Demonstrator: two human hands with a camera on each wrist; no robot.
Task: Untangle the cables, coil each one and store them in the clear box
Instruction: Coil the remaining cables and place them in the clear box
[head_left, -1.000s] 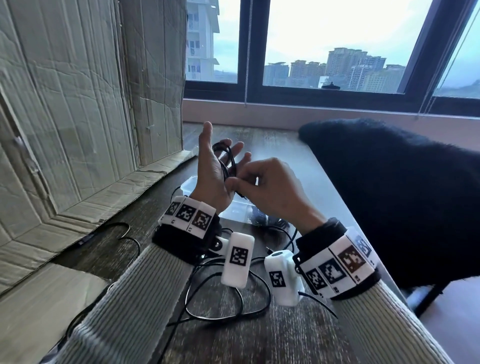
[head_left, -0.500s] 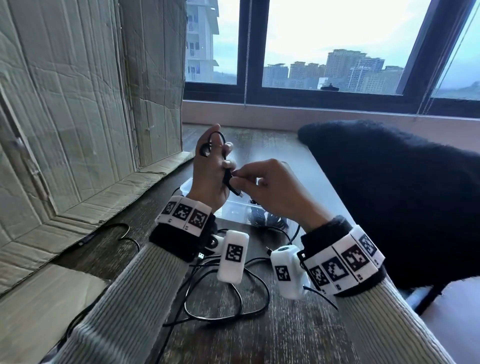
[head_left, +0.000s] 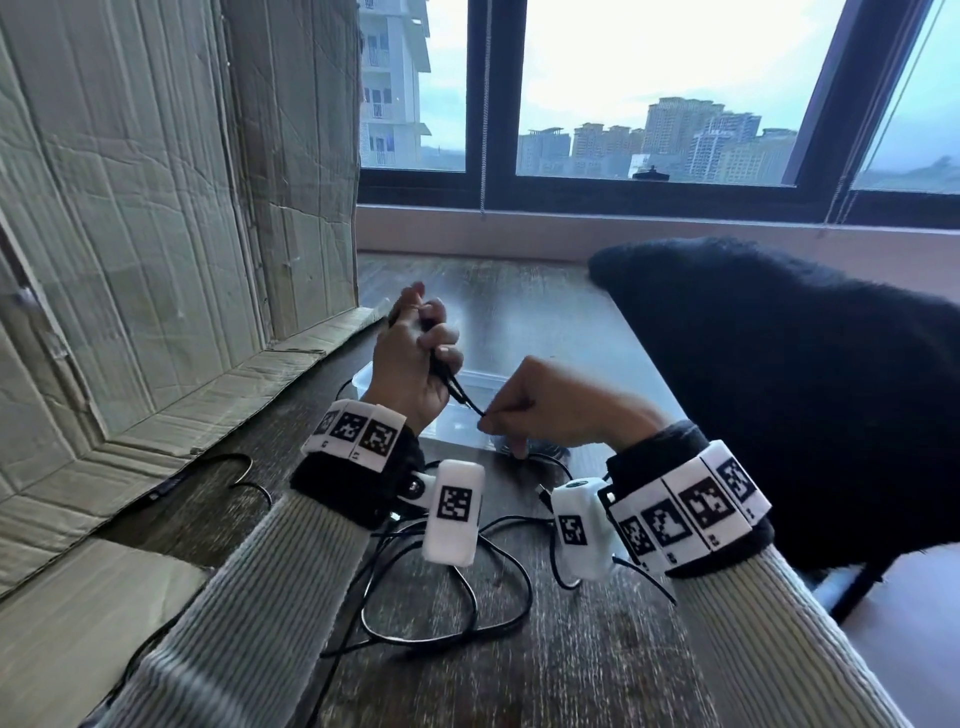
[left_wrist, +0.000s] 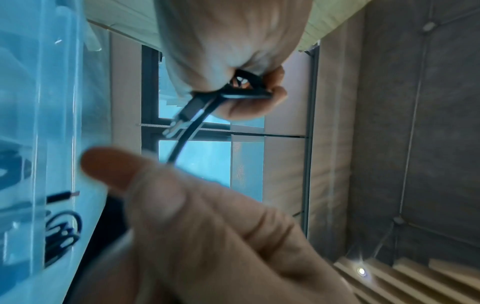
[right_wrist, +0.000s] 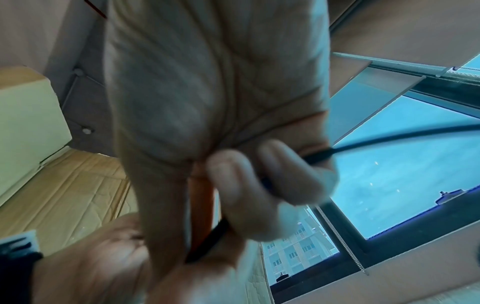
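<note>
My left hand (head_left: 434, 345) is raised over the clear box (head_left: 480, 382) and grips a small coil of black cable (left_wrist: 242, 91); a connector (left_wrist: 182, 116) sticks out of the fist. From the coil a short taut length of cable (head_left: 460, 395) runs down-right to my right hand (head_left: 491, 423), which pinches it. In the right wrist view my fingers (right_wrist: 262, 174) curl round that black cable (right_wrist: 389, 136). Coiled cables (left_wrist: 61, 236) lie inside the box. More loose black cable (head_left: 483, 603) sprawls on the table under my wrists.
Flattened cardboard (head_left: 156, 260) stands along the left and lies on the wooden table (head_left: 597, 649). Another black cable (head_left: 236, 467) lies by its edge. A dark fuzzy object (head_left: 779, 389) fills the right side. A window runs along the back.
My left fingers have closed round the coil, from spread to a fist. My right hand has drawn the cable's end down and to the right, away from the left hand.
</note>
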